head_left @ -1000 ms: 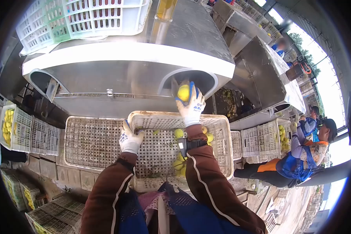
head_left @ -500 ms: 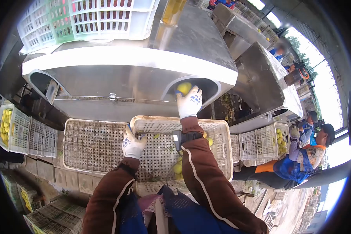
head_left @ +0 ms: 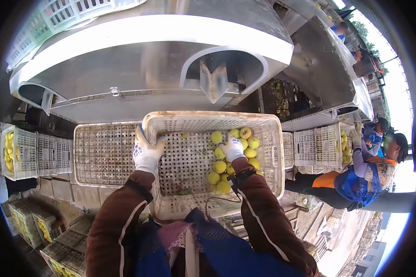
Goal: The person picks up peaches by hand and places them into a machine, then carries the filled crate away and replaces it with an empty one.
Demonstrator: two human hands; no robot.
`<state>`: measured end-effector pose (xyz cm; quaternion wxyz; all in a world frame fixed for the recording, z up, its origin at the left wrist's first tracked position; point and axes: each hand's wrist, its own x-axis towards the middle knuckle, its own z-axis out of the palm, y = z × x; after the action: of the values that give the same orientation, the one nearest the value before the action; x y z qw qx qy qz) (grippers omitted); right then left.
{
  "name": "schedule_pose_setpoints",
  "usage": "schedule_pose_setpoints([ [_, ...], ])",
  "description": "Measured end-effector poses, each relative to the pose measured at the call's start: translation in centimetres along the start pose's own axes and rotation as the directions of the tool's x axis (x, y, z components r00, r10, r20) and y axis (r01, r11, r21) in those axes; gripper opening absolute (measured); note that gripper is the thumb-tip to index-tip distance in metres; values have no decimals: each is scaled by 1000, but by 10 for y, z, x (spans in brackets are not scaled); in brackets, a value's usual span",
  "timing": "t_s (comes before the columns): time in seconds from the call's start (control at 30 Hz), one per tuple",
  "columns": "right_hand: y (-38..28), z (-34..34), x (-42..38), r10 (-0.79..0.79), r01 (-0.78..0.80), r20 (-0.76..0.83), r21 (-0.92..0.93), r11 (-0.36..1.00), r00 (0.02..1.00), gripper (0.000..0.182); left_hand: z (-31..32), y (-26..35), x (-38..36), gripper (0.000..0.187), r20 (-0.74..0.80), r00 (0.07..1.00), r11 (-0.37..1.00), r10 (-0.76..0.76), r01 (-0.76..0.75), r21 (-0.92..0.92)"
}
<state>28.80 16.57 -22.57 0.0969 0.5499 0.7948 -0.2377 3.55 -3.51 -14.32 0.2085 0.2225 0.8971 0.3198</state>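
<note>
A pale plastic crate [head_left: 212, 115] stands in front of me, with several round yellow-green fruits [head_left: 223, 187] gathered on its right side. My left hand [head_left: 148, 151], in a white glove with blue marks, is at the crate's left rim, thumb inside and fingers at the edge. Inside the crate, my right hand [head_left: 233, 148], gloved alike, reaches down among the fruits. Its fingers are curled and touch the fruit around them; whatever lies under the palm is hidden. Beyond the crate, a metal chute opening [head_left: 213, 81] with a V-shaped divider shows no fruit.
Left of the crate is another worn crate [head_left: 107, 154]. A metal sorting table [head_left: 138, 64] rises beyond, with a white crate [head_left: 74, 14] on top. Further crates of fruit [head_left: 18, 152] stand at the left. A person in a blue apron [head_left: 360, 184] is at the right.
My right hand has come down from the chute opening, where it was at a yellow fruit, into the crate. My left hand stays at the rim. The view has tilted downward.
</note>
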Motion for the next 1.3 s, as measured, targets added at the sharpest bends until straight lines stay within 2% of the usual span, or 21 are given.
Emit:
schedule_pose_setpoints([
  [0.13, -10, 65, 51, 73, -72, -120, 6, 997, 990, 72, 2, -3, 2, 98, -3, 1000, 1000, 10, -10, 3],
  [0.23, -9, 69, 61, 122, -123, -23, -81, 989, 992, 73, 0, 1, 4, 98, -2, 1000, 1000, 7, -7, 25],
  [0.27, -8, 62, 62, 105, -95, 62, -136, 986, 993, 78, 0, -1, 3, 98, -7, 1000, 999, 15, -15, 28],
  [0.33, -2, 50, 42, -94, 96, -44, 40, 995, 995, 79, 1, -2, 1, 98, -5, 1000, 1000, 25, -25, 11],
  [0.4, -10, 16, 11, -267, 305, -184, 222, 926, 946, 81, -1, 1, 2, 98, -15, 1000, 999, 7, -7, 39],
  [0.5, -55, -56, -46, -338, 552, -511, 355, 754, 790, 75, 4, -4, 2, 99, -22, 1000, 1000, 14, -13, 28],
  [0.6, -106, -112, -61, -402, 720, -738, 162, 675, 542, 76, -1, -1, -1, 99, -21, 999, 999, 32, -32, 39],
  [0.63, -122, -127, -54, -449, 719, -796, -25, 695, 406, 74, -4, 1, -2, 99, -9, 1000, 999, 22, -22, 37],
  [0.7, -143, -128, -30, -318, 475, -810, -55, 878, 493, 86, -5, 2, -1, 99, 18, 1000, 999, -1, 0, 41],
  [0.73, -156, -131, -23, -177, 337, -750, 66, 939, 638, 84, -5, 1, -2, 100, 13, 1000, 1000, 2, -3, 23],
  [0.77, -165, -128, -20, -122, 288, -700, 123, 950, 703, 85, -4, 0, -2, 101, 13, 1000, 1000, 1, -1, 31],
  [0.83, -180, -133, -26, -166, 285, -745, 33, 958, 646, 85, -8, 5, -2, 101, 9, 1000, 999, -10, 9, 47],
  [0.87, -181, -133, -27, -152, 271, -730, 47, 962, 666, 84, -11, 7, -2, 102, 68, 995, 997, -66, 64, 36],
  [0.93, -176, -134, -25, -118, 233, -695, 74, 970, 709, 82, -8, 2, -2, 102, 48, 998, 999, -28, 27, 19],
  [1.03, -179, -137, -9, -126, 187, -726, 4, 982, 676, 79, -8, 4, 0, 101, 36, 999, 1000, -14, 14, 8],
  [1.07, -185, -142, -1, -77, 139, -715, 28, 990, 695, 77, -8, 3, -2, 101, 39, 999, 1000, -20, 20, 13],
  [1.17, -208, -167, 11, -54, 131, -704, 56, 990, 708, 80, -8, 4, -2, 100, 33, 999, 1000, -20, 20, 6],
  [1.2, -201, -173, 13, -119, 205, -716, 35, 978, 688, 81, -12, 9, -3, 100, 56, 998, 999, -41, 39, 22],
  [1.23, -188, -178, 11, -176, 271, -722, 16, 962, 669, 82, -5, 2, -1, 100, -29, 998, 999, 47, -47, -10],
  [1.27, -171, -182, 3, -266, 381, -706, 5, 925, 656, 88, 0, -4, 1, 99, -17, 999, 999, 37, -37, -9],
  [1.3, -145, -174, 1, -392, 576, -783, -52, 816, 484, 82, -1, -3, 2, 99, -2, 1000, 1000, 27, -27, -7],
])
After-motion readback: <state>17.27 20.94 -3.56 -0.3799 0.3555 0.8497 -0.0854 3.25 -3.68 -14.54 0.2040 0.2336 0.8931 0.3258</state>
